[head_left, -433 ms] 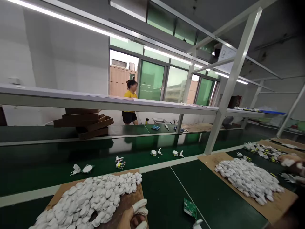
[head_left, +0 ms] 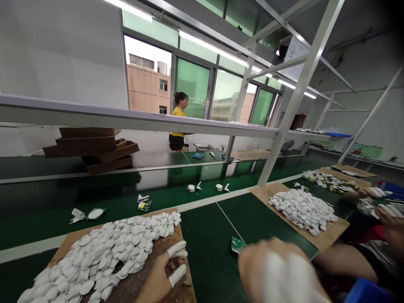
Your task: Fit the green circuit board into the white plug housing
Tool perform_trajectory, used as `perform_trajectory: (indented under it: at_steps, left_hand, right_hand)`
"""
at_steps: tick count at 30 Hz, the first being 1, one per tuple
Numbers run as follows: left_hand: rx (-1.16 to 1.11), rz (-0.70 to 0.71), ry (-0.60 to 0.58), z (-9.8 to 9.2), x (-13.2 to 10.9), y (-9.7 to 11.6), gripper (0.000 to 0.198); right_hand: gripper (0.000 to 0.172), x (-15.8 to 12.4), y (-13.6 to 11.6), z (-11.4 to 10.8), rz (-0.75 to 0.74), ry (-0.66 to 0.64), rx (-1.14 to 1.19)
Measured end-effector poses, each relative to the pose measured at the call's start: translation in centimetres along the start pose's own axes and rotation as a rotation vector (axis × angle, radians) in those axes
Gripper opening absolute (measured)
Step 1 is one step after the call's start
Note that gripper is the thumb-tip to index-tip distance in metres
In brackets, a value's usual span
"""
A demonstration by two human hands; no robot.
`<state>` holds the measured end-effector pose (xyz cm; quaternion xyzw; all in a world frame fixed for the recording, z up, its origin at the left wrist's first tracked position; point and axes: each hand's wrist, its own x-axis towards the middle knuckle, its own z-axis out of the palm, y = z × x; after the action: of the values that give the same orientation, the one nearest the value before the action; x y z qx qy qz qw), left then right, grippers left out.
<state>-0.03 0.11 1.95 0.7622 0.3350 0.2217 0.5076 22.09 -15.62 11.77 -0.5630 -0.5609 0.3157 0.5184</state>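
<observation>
My left hand hovers over the bare part of a brown cardboard sheet, white finger cots on its fingertips. Thumb and fingers are apart, with nothing visible between them. Beside it, a heap of small white rounded pieces covers much of the sheet. My right hand, also in white finger cots, is smeared by motion at the lower middle. Whether it grips anything cannot be made out. Just behind it, a green circuit board lies partly covered on the dark green table.
Small board assemblies sit along the green conveyor belt. A co-worker's hands work at the right, near a second white heap on cardboard. A white post and shelf cross ahead. Someone in yellow stands beyond.
My right hand has come into view at the lower middle, in front of the circuit board. My left hand stays over the cardboard with thumb and fingers apart. The whole view has shifted.
</observation>
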Motion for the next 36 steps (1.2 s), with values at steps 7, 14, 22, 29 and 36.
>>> perform_trajectory:
  at_steps: [7,14,22,29,36]
  left_hand:
    - [-0.088,0.01,0.05,-0.3,0.3,1.1,0.056]
    - [-0.121,-0.004,-0.028,-0.3,0.0,1.6,0.06]
    - [-0.377,-0.181,-0.1,0.6,0.2,0.4,0.071]
    - [-0.417,-0.204,-0.021,-0.1,0.4,0.2,0.061]
    - [-0.649,-0.288,-0.031,0.6,0.5,-0.8,0.068]
  right_hand:
    - [0.057,1.9,7.0,-6.1,0.312,0.096,-0.582]
    - [0.056,1.8,11.8,-4.1,0.346,-0.011,-0.709]
    - [0.056,6.7,9.0,0.3,0.281,-0.232,-0.972]
    - [0.062,5.1,8.0,1.3,0.405,-0.354,-1.13]
    - [0.066,4.8,6.6,3.7,0.023,-0.271,-0.841]
